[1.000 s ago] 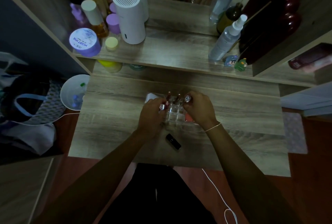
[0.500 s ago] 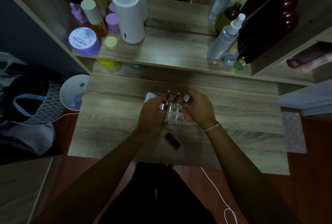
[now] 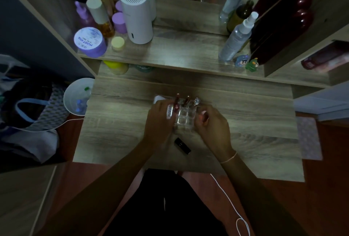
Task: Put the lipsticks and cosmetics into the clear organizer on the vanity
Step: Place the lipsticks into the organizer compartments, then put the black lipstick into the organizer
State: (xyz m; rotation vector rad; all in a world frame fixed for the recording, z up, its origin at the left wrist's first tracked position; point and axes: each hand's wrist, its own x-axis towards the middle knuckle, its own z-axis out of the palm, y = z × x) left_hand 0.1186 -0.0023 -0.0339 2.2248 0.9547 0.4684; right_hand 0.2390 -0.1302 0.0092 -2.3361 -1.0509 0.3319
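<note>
Head view, dim light. I see the organizer (image 3: 184,120) at mid-desk (image 3: 120,122), between my two hands: a clear plastic block divided into small square cells, its near cells bare and see-through.

Left to right:

Left hand (image 3: 160,120): curled against the organizer's left side, fingers closed round a white tube (image 3: 169,111) with dark lettering, held slanted at the organizer's left edge. A white object (image 3: 157,98) shows just beyond this hand; I cannot tell what it is.

Organizer contents: three items stand in the back row. Two are dark red lipsticks (image 3: 177,101), the second (image 3: 187,100) just right of the first; the third is a tube with a silver cap (image 3: 196,101). A fourth round red-topped piece (image 3: 176,106) sits at the left front; whether it is in a cell or in my hand I cannot tell.

Black lipstick (image 3: 182,146): one, lying on its side on the desk, near the organizer and apart from it, between my wrists.

Right hand (image 3: 211,124): fingers bent inward at the organizer's right side, pinching a small pink item (image 3: 203,116) beside the right-hand cells. A thin band (image 3: 229,158) circles this wrist.

Count: one organizer, two red lipsticks, one silver-capped tube, one black lipstick, one white tube, one pink item.
</note>
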